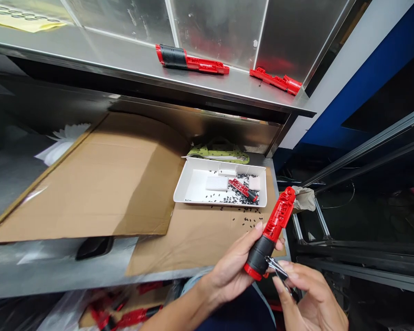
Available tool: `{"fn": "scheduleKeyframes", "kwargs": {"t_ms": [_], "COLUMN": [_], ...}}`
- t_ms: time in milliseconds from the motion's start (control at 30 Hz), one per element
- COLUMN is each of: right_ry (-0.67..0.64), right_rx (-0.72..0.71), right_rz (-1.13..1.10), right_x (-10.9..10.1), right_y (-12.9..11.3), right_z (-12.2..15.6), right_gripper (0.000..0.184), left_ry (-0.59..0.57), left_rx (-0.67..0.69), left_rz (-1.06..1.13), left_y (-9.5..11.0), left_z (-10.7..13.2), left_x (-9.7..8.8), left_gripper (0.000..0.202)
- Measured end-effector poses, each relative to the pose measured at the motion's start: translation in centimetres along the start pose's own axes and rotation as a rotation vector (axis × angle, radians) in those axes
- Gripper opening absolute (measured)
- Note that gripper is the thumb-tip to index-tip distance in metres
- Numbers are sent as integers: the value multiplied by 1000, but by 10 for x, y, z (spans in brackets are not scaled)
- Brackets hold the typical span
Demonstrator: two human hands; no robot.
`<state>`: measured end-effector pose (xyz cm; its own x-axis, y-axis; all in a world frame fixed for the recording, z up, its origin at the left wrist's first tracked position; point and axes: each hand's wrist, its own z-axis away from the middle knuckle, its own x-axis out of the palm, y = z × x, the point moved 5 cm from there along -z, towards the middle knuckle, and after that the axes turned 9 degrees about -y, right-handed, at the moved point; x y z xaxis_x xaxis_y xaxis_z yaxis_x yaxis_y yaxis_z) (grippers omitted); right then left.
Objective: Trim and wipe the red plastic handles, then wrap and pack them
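My left hand (229,271) is wrapped round a red plastic housing (279,214) with a black sleeve and a red end ring, its ribbed inner side facing up. In my right hand (312,294), pinched between thumb and fingers, is a pair of small silver nail clippers (278,268). Their tip meets the black sleeve near its red end, on the right side. Beyond my hands, a white tray (193,202) holds another red and black piece (243,189), white blocks (216,183) and many tiny black bits.
Two red housings, one with a black sleeve (172,56) and one plain (276,81), lie on the metal shelf. A large cardboard sheet (124,179) leans at left. Loose black bits (250,220) dot the bench. More red parts (124,317) lie below its front edge.
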<state>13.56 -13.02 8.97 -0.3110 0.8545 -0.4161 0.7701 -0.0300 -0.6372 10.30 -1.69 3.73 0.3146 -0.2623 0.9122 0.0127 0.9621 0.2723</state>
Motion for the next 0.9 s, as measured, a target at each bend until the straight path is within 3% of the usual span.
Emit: {"fn": "scheduleKeyframes", "kwargs": {"t_ms": [233,400,533,700,900], "right_ry": [-17,-19,56,-8,15], "right_rx": [12,-7,53,-22,-34], "right_rz": [-19,-12,-44,-2,-2], "right_x": [0,-2,-12,-7,-3], "right_y": [3,2,4,0,0], "right_z": [0,1,4,-2,-5], "right_gripper": [19,20,17,20,20], "left_ry": [6,10,29,14,9], "left_rx": [71,50,34,41,51], "left_rz": [-60,-53,-19,-58,-84], "left_y": [2,0,1,2,3], "left_z": [0,-1,-2,-1,1], "left_x": [1,-1,0,2,5], "left_gripper": [43,44,44,47,48]}}
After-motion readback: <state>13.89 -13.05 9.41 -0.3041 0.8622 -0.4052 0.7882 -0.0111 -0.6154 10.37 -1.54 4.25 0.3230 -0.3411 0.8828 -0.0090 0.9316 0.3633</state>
